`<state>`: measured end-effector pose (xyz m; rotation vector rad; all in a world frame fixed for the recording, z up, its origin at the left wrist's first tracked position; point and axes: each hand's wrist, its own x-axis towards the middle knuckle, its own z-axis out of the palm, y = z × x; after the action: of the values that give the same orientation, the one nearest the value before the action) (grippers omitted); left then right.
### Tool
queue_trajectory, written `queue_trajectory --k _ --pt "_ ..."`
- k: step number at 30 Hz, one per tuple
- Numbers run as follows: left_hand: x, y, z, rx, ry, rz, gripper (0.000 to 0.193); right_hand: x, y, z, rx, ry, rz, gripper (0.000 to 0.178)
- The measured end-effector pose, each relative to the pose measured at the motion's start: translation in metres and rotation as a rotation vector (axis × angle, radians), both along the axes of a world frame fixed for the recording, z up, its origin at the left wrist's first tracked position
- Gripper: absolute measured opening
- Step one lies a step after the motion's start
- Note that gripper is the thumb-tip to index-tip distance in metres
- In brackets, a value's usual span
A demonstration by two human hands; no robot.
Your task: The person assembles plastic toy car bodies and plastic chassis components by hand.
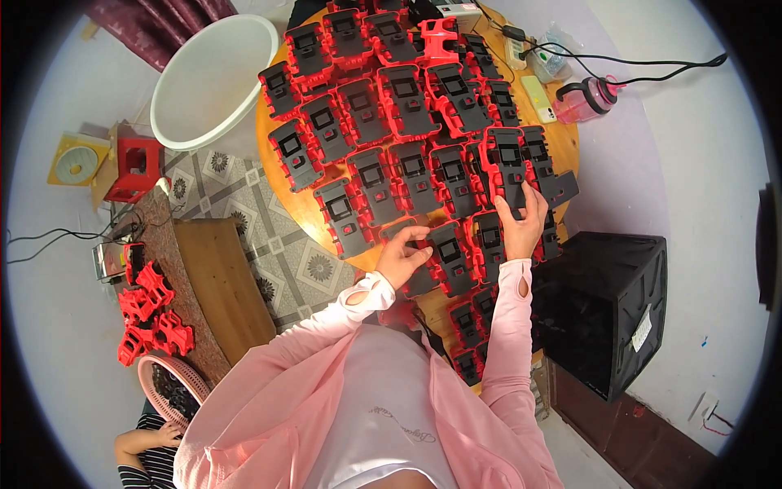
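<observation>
Rows of red plastic housings with black plates cover a round wooden table (287, 183). My right hand (525, 226) pinches the lower end of one housing (508, 153) at the right side, thumb on its left edge and fingers on the black plate. That housing lies over its neighbours and looks slightly raised. My left hand (401, 257) is lower and to the left, its thumb and fingers curved but apart with nothing between them. Its fingertips are beside the left edge of another housing (450, 254); whether they touch it cannot be told.
A white tub (163, 106) stands at the far left. Right of the table are a pink bottle (577, 102), a phone (538, 99), cables and a black bin (607, 314). At lower left, red parts (151, 314) lie beside a pink basket (147, 375); another person's hand (169, 434) touches it.
</observation>
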<state>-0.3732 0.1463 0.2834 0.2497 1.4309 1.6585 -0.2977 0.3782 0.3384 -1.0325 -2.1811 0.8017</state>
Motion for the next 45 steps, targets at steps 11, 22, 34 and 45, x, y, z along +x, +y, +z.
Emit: queue_trajectory --k 11,22,34,45 --pt "-0.002 0.001 0.000 -0.023 -0.027 -0.043 0.041 0.011 0.003 -0.014 -0.004 0.018 0.043 0.058" --pt "0.014 0.000 0.002 -0.017 -0.058 -0.135 0.042 0.034 -0.012 0.001 0.155 -0.079 0.012 0.057" --pt "0.172 0.015 -0.076 -0.112 -0.052 -0.571 0.041 0.365 -0.026 -0.111 -0.403 0.219 -0.710 0.024" --pt "0.316 0.064 -0.214 -0.689 -0.454 -0.022 0.106 0.385 -0.083 -0.193 0.021 -0.492 -0.135 0.066"
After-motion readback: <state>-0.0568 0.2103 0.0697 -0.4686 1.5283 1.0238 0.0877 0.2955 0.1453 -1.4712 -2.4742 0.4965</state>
